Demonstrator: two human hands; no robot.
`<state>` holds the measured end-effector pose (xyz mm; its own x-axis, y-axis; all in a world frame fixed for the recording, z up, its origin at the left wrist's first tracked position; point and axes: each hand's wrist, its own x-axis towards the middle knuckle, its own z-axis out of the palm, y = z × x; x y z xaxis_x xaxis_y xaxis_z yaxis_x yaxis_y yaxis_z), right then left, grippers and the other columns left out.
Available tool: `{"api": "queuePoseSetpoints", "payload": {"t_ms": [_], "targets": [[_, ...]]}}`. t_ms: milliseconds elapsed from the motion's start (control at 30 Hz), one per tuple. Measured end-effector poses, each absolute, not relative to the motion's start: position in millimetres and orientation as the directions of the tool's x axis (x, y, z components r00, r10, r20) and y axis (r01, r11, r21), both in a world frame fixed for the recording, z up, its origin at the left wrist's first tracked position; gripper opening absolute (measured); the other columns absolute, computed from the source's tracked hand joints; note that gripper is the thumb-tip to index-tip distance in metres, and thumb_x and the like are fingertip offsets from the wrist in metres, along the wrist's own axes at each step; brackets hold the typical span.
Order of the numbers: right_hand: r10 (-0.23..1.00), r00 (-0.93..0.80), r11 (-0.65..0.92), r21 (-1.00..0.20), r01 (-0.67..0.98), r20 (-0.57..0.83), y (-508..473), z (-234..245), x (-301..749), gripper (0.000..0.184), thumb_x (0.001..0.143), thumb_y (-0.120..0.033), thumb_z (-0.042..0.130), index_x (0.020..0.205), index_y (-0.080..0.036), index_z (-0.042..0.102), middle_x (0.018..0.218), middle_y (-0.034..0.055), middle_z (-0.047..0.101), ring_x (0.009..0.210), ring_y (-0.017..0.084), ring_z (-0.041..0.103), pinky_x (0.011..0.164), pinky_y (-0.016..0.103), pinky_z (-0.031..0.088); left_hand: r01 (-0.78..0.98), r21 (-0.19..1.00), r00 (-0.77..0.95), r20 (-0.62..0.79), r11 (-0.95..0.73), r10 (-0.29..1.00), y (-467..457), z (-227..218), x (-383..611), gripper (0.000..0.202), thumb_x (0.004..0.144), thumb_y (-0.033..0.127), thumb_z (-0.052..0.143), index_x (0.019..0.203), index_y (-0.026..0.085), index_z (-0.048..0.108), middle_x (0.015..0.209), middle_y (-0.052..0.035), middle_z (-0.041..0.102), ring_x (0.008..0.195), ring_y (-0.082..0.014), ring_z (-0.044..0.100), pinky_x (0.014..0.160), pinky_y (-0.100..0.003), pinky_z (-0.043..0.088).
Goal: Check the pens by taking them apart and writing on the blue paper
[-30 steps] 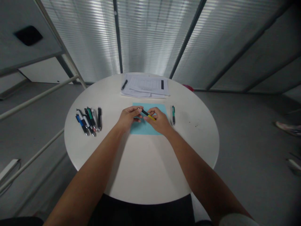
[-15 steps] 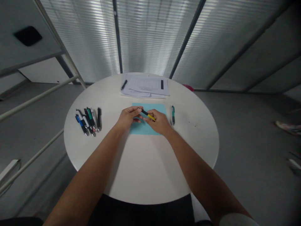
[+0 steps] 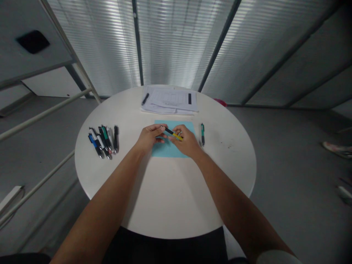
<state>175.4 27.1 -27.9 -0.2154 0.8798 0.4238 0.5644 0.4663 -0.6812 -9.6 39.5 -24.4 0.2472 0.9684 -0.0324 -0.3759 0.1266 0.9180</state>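
A yellow and black pen [image 3: 173,133] is held slantwise between both hands, over a light blue sheet [image 3: 173,150] on the table. My left hand [image 3: 150,137] pinches its black end between thumb and fingers. At the yellow end, the fingers of my right hand [image 3: 184,140] are closed around the barrel, hiding part of it. Just right of the sheet lies a green and black pen [image 3: 202,134], touched by neither hand.
Several pens [image 3: 103,141] lie in a loose pile at the left of the round white table [image 3: 170,198]. Printed papers [image 3: 170,99] with a black pen [image 3: 145,98] on them rest at the far edge. A metal rail [image 3: 46,113] stands to the left.
My right fingers have shifted slightly on the yellow end, the index finger lifting a little. The pen stays in nearly the same place; my left hand has barely moved.
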Motion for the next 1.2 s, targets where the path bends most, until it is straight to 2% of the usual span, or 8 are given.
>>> {"api": "queuePoseSetpoints", "payload": {"t_ms": [67, 267, 467, 667, 833, 900, 1033, 1200], "targets": [[0.892, -0.205, 0.443, -0.689, 0.574, 0.403, 27.4, -28.8, 175.7, 0.023, 0.085, -0.043, 0.06, 0.09, -0.021, 0.058, 0.083, 0.0017, 0.062, 0.073, 0.015, 0.055, 0.066, 0.028, 0.041, -0.385, 0.914, 0.239, -0.037, 0.129, 0.97, 39.5, -23.9, -9.5, 0.031, 0.071, 0.03, 0.077, 0.095, 0.012, 0.071, 0.083, -0.0076, 0.067, 0.064, -0.0128, 0.063, 0.05, -0.024, 0.05], [0.87, -0.318, 0.492, -0.653, 0.575, 0.376, 25.7, -24.7, 178.3, 0.036, 0.098, -0.042, 0.034, 0.085, -0.021, 0.06, 0.074, 0.0014, 0.062, 0.072, 0.015, 0.056, 0.07, 0.029, 0.04, -0.37, 0.921, 0.224, -0.041, 0.124, 0.974, 39.5, -24.4, -9.5, 0.03, 0.071, 0.029, 0.077, 0.095, 0.012, 0.071, 0.089, -0.0088, 0.068, 0.064, -0.0121, 0.063, 0.05, -0.023, 0.05], [0.882, -0.199, 0.46, -0.688, 0.561, 0.427, 27.3, -27.3, 175.9, 0.024, 0.084, -0.042, 0.06, 0.093, -0.02, 0.058, 0.086, 0.0022, 0.063, 0.072, 0.015, 0.055, 0.067, 0.027, 0.04, -0.378, 0.917, 0.242, -0.037, 0.129, 0.969, 39.7, -24.8, -10.0, 0.032, 0.071, 0.03, 0.077, 0.096, 0.012, 0.071, 0.085, -0.0077, 0.067, 0.064, -0.0125, 0.063, 0.051, -0.023, 0.051], [0.889, -0.31, 0.458, -0.688, 0.564, 0.337, 25.6, -25.9, 177.7, 0.037, 0.097, -0.044, 0.036, 0.08, -0.021, 0.059, 0.068, -0.0003, 0.059, 0.064, 0.014, 0.052, 0.064, 0.027, 0.037, -0.38, 0.915, 0.239, -0.042, 0.133, 0.97, 39.2, -22.3, -9.4, 0.03, 0.071, 0.029, 0.077, 0.094, 0.012, 0.071, 0.085, -0.0086, 0.068, 0.063, -0.0121, 0.063, 0.049, -0.022, 0.049], [0.895, -0.212, 0.44, -0.702, 0.559, 0.392, 26.4, -27.3, 176.1, 0.027, 0.086, -0.046, 0.057, 0.097, -0.022, 0.056, 0.085, 0.0019, 0.061, 0.072, 0.016, 0.054, 0.065, 0.028, 0.04, -0.387, 0.911, 0.233, -0.051, 0.141, 0.971, 39.0, -21.2, -8.8, 0.03, 0.07, 0.029, 0.077, 0.094, 0.011, 0.071, 0.083, -0.0083, 0.068, 0.061, -0.0121, 0.063, 0.05, -0.023, 0.05], [0.892, -0.219, 0.446, -0.684, 0.578, 0.396, 27.1, -27.1, 176.1, 0.023, 0.088, -0.045, 0.055, 0.089, -0.021, 0.056, 0.083, 0.0021, 0.06, 0.073, 0.016, 0.054, 0.067, 0.028, 0.04, -0.391, 0.91, 0.229, -0.048, 0.137, 0.972, 39.1, -21.2, -8.8, 0.029, 0.071, 0.028, 0.077, 0.094, 0.012, 0.071, 0.084, -0.0083, 0.068, 0.062, -0.012, 0.063, 0.05, -0.023, 0.05], [0.878, -0.314, 0.479, -0.652, 0.587, 0.361, 26.7, -26.0, 176.7, 0.036, 0.097, -0.043, 0.035, 0.08, -0.021, 0.057, 0.076, 0.0026, 0.059, 0.073, 0.016, 0.055, 0.071, 0.03, 0.04, -0.388, 0.911, 0.228, -0.053, 0.141, 0.972, 39.6, -21.8, -8.6, 0.027, 0.071, 0.028, 0.076, 0.093, 0.012, 0.071, 0.085, -0.0084, 0.068, 0.062, -0.0114, 0.063, 0.049, -0.022, 0.05], [0.883, -0.218, 0.461, -0.678, 0.572, 0.416, 28.4, -29.8, 176.3, 0.026, 0.087, -0.045, 0.056, 0.098, -0.022, 0.056, 0.092, 0.0031, 0.06, 0.081, 0.016, 0.056, 0.072, 0.029, 0.042, -0.42, 0.897, 0.187, -0.063, 0.137, 0.98, 40.3, -21.6, -8.5, 0.027, 0.07, 0.027, 0.077, 0.092, 0.012, 0.071, 0.087, -0.0078, 0.068, 0.061, -0.0105, 0.063, 0.049, -0.021, 0.05]]}}
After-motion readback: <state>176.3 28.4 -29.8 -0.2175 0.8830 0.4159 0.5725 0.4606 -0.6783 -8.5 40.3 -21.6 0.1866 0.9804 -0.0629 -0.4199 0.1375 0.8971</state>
